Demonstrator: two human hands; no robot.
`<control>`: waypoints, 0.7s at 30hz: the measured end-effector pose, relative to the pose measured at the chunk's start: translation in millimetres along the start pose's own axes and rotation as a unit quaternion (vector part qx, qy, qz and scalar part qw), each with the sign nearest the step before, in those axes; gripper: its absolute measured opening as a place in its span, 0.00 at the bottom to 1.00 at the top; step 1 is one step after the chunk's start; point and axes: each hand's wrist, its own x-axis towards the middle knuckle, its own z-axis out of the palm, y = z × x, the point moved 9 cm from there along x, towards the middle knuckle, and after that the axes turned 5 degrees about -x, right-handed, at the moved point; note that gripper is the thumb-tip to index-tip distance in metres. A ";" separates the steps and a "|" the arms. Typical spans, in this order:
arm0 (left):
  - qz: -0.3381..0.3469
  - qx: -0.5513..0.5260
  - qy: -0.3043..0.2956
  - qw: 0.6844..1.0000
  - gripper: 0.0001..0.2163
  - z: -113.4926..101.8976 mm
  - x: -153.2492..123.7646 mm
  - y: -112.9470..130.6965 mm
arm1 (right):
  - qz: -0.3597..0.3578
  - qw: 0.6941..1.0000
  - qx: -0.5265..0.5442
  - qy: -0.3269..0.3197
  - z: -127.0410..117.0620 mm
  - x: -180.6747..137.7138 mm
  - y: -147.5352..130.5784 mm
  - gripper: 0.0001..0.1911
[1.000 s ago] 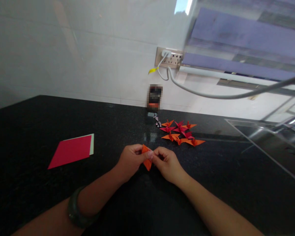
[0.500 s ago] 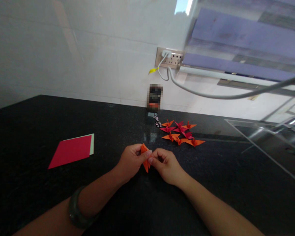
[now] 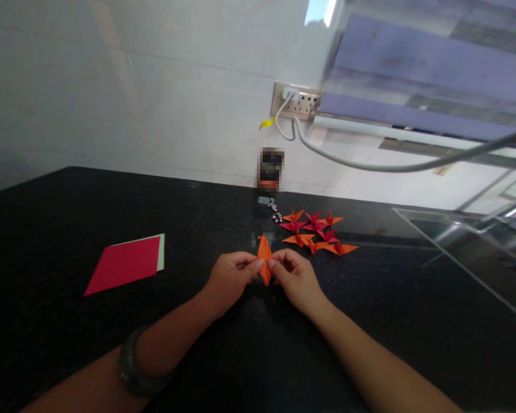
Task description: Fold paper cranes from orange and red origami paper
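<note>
The black desk (image 3: 258,355) carried folded paper birds (image 3: 316,226), orange and red. Well left of the birds lay red paper (image 3: 126,264) over a pale green sheet (image 3: 160,252); just left, a patterned strip (image 3: 276,217); behind them and leftward, a blurred dark object (image 3: 270,169); well right, an inset sink (image 3: 456,263).

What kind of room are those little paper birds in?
Probably a kitchen, though only part of it shows. There's what looks like a metal sink set into a dark counter, and a shiny pale wall with a power socket panel.
</note>
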 end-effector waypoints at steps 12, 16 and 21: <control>0.052 0.069 0.001 0.996 0.10 -0.5 -2.0 10.3 | -0.023 0.999 0.011 0.044 -5.5 -2.5 -8.0 0.07; 0.050 0.073 0.000 0.996 0.10 0.2 -2.9 11.4 | 0.023 0.993 0.111 0.034 -2.2 -1.3 -1.2 0.09; 0.049 0.072 0.002 0.996 0.10 0.5 -3.8 12.9 | 0.075 0.984 0.158 0.027 1.2 -0.4 6.3 0.11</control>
